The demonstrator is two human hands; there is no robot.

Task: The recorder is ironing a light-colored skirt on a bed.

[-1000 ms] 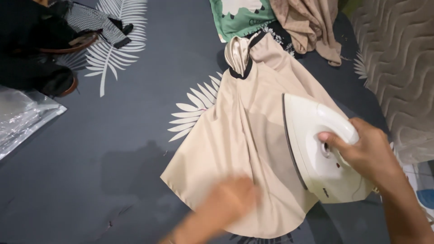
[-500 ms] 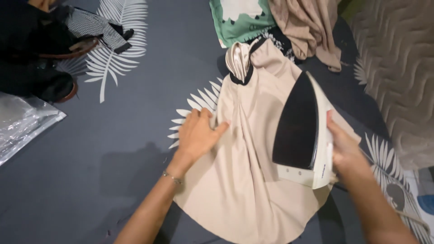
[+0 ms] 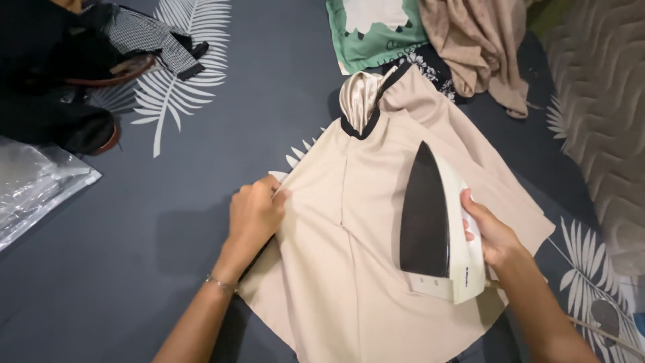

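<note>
From the head camera, a beige garment (image 3: 349,249) lay spread flat on a dark grey sheet with white leaf prints (image 3: 154,222), its black-trimmed neck opening pointing away from the person. The left hand (image 3: 254,214) was closed on the garment's left edge, fingers curled around the fabric there. The right hand (image 3: 492,232) gripped a white iron (image 3: 440,228) by its handle side; the iron was tipped up on its edge above the garment's right half, its dark soleplate facing left. A thin cord (image 3: 605,333) ran off at the lower right. Beyond the neck lay a green and white printed cloth (image 3: 373,30) and a crumpled tan cloth (image 3: 480,44). At upper left sat dark clothes with a checked piece (image 3: 144,33), and a clear plastic bag (image 3: 33,185) lay at the left edge. A quilted beige cover (image 3: 601,101) filled the right side.
</note>
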